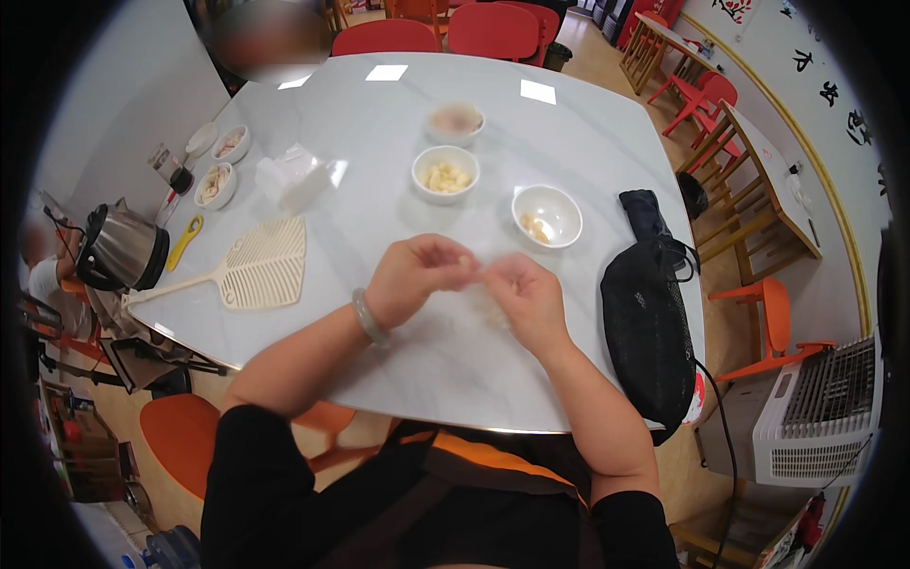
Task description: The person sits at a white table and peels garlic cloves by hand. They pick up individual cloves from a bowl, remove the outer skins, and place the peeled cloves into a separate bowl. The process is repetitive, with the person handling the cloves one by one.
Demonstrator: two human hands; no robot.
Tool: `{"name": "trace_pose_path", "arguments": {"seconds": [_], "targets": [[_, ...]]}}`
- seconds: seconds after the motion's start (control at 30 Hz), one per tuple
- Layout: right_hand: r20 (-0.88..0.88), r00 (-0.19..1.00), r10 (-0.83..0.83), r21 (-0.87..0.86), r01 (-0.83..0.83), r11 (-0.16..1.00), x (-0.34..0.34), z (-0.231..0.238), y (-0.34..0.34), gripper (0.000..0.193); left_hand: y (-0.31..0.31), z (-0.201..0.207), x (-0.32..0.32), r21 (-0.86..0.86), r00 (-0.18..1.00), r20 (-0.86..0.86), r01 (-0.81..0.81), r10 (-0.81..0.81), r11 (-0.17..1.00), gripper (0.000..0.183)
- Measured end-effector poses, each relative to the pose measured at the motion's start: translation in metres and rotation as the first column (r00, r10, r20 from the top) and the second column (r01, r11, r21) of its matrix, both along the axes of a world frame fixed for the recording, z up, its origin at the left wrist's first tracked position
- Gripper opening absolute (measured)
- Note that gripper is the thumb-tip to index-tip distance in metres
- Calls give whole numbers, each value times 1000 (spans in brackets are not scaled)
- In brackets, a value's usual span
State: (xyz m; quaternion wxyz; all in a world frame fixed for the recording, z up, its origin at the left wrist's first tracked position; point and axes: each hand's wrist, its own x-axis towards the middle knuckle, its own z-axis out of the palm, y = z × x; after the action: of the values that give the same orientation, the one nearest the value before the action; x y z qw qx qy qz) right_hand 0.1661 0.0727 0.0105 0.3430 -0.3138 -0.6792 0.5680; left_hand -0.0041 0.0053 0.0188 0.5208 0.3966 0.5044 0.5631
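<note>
Currently, the left hand [417, 272] and right hand [528, 299] face each other in narrow fingertip pinches above the table [379, 161]; blur prevents telling whether either grip is fully closed or holds anything. Pale pieces [535, 229] lie in the near white bowl [563, 213], just beyond the right hand. Caution: a forward sweep of that hand could strike the rim and tip the bowl, spilling them.

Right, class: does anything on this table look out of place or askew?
The cream fly swatter looks out of place, lying on the same table as the white bowl of pale pieces. The black bag also looks slightly askew, its near end seeming to overhang the edge.
</note>
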Motion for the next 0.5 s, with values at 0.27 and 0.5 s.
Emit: {"name": "trace_pose_path", "arguments": {"seconds": [0.27,0.5], "targets": [[-34,994,-100,171,104,980,-2,-6,0,6,1,-4,1,-19,998,28,63,-63,998,13],[-56,998,-41,202,52,978,-3,-8,-1,8,-1,-13,4,39,988,-157,5,1,999,11]]}}
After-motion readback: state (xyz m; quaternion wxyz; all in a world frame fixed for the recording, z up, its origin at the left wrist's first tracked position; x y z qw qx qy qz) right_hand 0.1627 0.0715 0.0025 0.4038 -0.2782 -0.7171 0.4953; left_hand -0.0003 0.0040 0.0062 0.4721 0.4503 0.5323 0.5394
